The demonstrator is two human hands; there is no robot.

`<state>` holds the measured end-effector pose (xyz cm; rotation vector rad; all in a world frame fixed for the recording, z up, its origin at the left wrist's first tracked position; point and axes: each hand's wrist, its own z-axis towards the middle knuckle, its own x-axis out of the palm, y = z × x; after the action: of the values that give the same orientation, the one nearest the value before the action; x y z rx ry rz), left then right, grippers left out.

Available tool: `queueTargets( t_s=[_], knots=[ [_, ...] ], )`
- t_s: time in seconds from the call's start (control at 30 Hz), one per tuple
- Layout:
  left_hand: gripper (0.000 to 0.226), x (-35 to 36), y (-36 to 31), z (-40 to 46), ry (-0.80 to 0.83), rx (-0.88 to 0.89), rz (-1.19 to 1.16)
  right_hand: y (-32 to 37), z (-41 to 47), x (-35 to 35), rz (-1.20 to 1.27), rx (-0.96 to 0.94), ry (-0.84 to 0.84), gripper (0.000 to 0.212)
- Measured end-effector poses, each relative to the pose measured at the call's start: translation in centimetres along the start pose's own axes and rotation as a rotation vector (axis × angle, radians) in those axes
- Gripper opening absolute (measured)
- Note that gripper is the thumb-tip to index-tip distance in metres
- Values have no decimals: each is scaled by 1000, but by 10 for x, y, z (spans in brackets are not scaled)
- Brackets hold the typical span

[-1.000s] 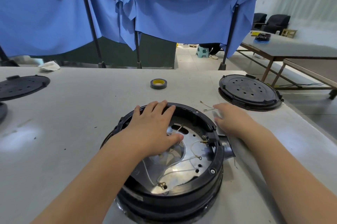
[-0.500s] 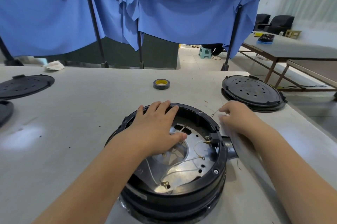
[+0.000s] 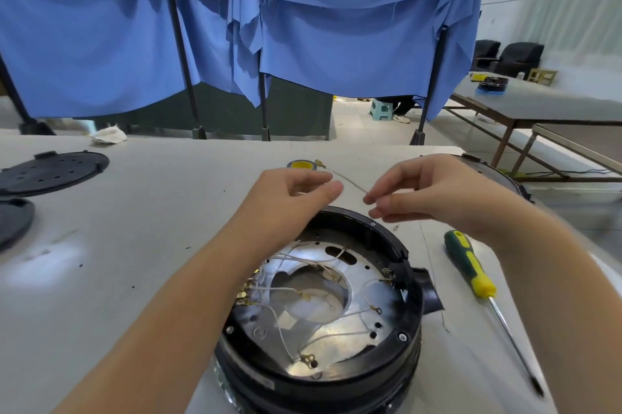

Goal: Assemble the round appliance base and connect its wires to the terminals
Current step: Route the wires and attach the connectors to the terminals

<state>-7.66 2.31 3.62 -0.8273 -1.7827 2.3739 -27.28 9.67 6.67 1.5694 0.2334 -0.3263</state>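
Both hands have lifted off the round base (image 3: 323,316): right hand (image 3: 434,191) and left hand (image 3: 289,188) now pinch a loose wire (image 3: 343,178) above it.

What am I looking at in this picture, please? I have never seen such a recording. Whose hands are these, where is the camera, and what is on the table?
There is no robot here. A person wears a camera on the head, so this view looks forward and down at that person's own arms.

Both hands are raised over a round black appliance base that stands open on the grey table. Inside it you see a shiny metal plate with thin white wires. The left hand and the right hand pinch a loose thin wire between them; one end carries a small brass terminal.

To the right of the base lies a green and yellow screwdriver. Behind the hands lies a roll of tape. Black round covers lie at the far left, and another is partly hidden behind the right hand. Blue curtains hang behind the table.
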Motion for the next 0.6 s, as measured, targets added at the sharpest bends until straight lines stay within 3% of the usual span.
queueTargets(
  t_s=[0.1,0.23,0.6],
  knots=[
    [18,-4,-8,-4,6,37,-145,5,-1,8,48,21,53,8],
    [18,-7,-12,-6,13,50,-214,5,-1,14,82,67,126,11],
    [15,-5,-9,-5,96,46,-282,5,-2,29,-150,-3,172,20]
  ],
)
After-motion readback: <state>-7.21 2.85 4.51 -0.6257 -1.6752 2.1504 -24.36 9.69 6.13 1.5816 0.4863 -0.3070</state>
